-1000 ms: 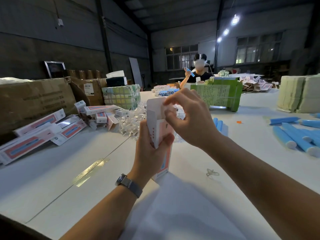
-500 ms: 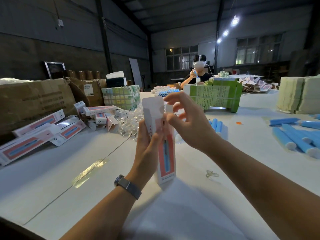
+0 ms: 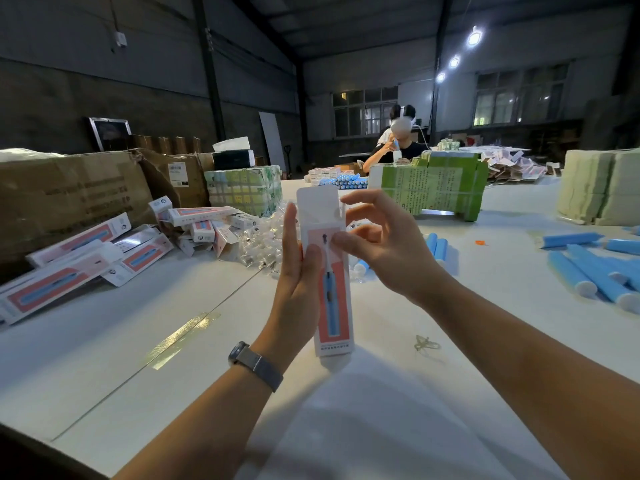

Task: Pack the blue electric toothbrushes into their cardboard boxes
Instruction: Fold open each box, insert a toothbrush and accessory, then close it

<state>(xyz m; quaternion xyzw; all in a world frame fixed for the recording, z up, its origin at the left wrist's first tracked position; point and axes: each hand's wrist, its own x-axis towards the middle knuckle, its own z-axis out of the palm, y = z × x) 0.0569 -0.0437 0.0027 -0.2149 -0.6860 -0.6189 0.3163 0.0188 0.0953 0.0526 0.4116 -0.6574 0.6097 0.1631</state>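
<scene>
My left hand grips a tall white and pink cardboard box upright above the white table, with the fingers along its left side and the thumb on its front. Its top flap stands open. My right hand pinches the box's upper part, thumb on the front and index finger at the flap's edge. Whether a toothbrush is inside is hidden. Loose blue electric toothbrushes lie at the right, and a few more blue toothbrushes lie behind the box.
Several printed boxes lie at the left beside a pile of clear plastic packets. Brown cartons, a green bundle and pale stacks stand further back. Another person works across the table.
The box has turned so its printed front faces me and now stands taller. My right hand has shifted from the top opening to the box's upper front and flap.
</scene>
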